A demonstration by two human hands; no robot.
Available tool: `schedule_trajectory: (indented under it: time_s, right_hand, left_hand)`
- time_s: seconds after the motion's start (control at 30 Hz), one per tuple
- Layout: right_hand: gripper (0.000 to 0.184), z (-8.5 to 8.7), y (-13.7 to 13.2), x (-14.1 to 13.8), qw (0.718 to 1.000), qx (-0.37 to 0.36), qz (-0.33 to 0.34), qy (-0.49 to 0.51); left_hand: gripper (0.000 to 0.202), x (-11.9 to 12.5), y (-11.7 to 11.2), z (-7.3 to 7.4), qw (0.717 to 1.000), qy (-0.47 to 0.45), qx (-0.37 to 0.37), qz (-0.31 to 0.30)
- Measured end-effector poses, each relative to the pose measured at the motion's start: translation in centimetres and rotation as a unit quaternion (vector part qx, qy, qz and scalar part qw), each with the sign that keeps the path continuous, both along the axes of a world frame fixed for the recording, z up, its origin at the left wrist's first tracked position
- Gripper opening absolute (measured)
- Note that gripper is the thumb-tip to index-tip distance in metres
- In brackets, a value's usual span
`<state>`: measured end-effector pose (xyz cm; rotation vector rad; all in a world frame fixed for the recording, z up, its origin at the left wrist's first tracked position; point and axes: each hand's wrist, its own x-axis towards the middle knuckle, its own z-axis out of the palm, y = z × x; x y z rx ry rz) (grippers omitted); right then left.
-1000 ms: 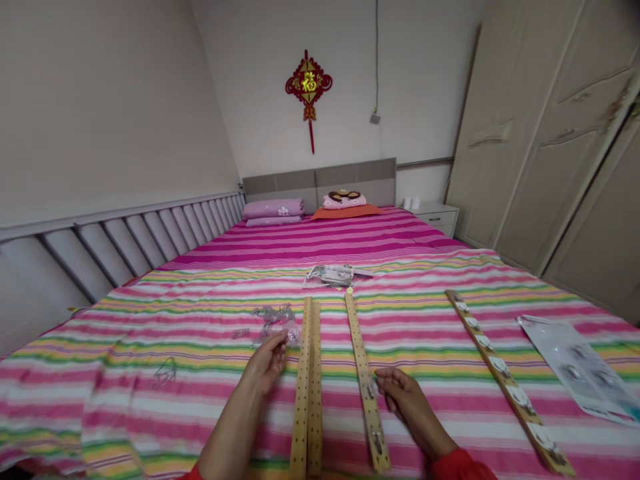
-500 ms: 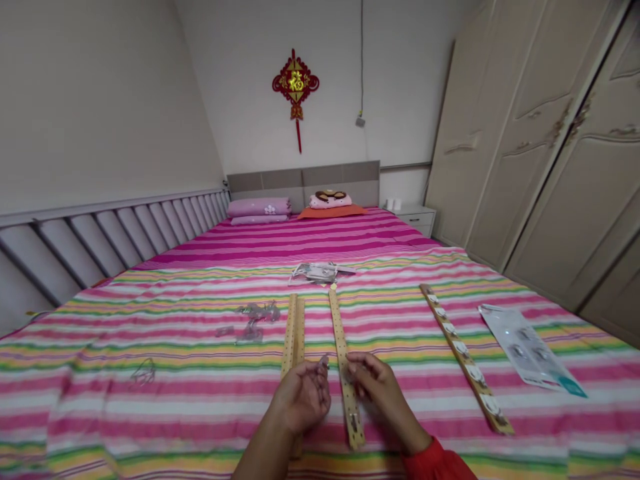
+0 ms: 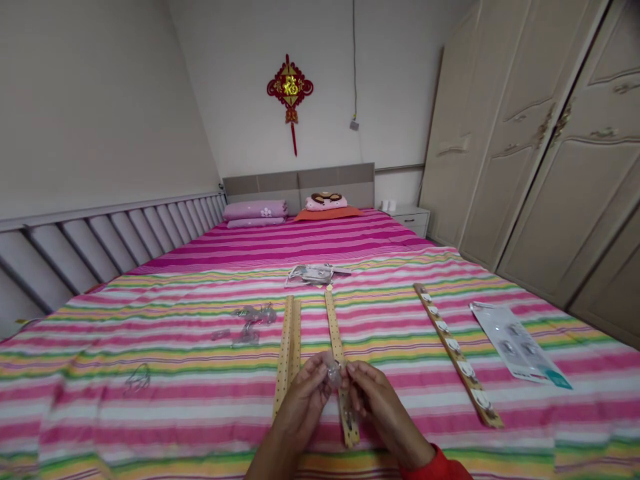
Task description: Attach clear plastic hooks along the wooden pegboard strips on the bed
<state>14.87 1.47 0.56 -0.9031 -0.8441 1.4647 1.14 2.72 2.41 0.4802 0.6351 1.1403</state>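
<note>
Above the middle perforated wooden strip [image 3: 335, 327], my left hand [image 3: 307, 393] pinches a small clear plastic bag [image 3: 333, 371] with something shiny in it. My right hand [image 3: 373, 393] is just right of the bag, its thumb and fingertips pinched together. What lies between those fingertips, if anything, is too small to make out. Near the strip's close end sits a small metal piece [image 3: 349, 420]. Two more perforated wooden strips [image 3: 284, 353] lie side by side to the left, partly behind my left hand.
Small clear bags [image 3: 253, 323] lie at the left, with a thin wire-like loop [image 3: 137, 379] nearer. A plastic packet [image 3: 317, 273] lies beyond the strips. On the right are a wooden strip with white hooks [image 3: 454, 347] and a blister pack [image 3: 517, 347]. Everything rests on the striped bedsheet [image 3: 200, 413].
My left hand has raised the small bag and brought it rightward over the middle strip. My right hand's fingertips have come close to the bag. The view has shifted slightly.
</note>
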Motion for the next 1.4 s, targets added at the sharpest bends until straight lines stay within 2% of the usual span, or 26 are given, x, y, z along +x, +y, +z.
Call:
schedule_trajectory:
  time_s: [0.1,0.27,0.5,0.87,1.1,1.23,1.4]
  right_hand:
    - [0.037,0.0,-0.5,-0.5,0.998,-0.005,0.044,0.036]
    - [0.031,-0.1,-0.9,-1.1,0.993,0.000,0.081,0.091]
    - [0.026,1.1,-1.0,-1.0,0.986,-0.021,0.115,0.115]
    - [0.030,1.3,-0.6,0.1,0.982,-0.024,0.168,0.086]
    - [0.025,0.8,0.1,1.0,0.968,-0.034,0.220,0.112]
    - [0.027,0.5,0.8,1.1,0.970,-0.041,0.205,0.125]
    - [0.026,0.1,2.6,1.5,0.991,-0.025,0.105,0.075]
  left_hand:
    - [0.028,0.0,0.0,-0.5,0.997,-0.001,0.070,-0.013]
    - [0.033,0.0,0.1,-1.4,0.992,-0.011,0.117,-0.042]
    - [0.048,0.2,0.5,-2.2,0.992,0.006,0.106,-0.061]
    - [0.057,0.3,0.8,-2.1,0.988,0.049,0.081,-0.122]
    - [0.047,0.1,1.6,-1.8,0.983,0.092,0.067,-0.142]
    - [0.043,0.2,2.4,-1.3,0.984,0.097,0.049,-0.144]
    - [0.029,0.4,3.8,-1.6,0.993,0.085,0.019,-0.084]
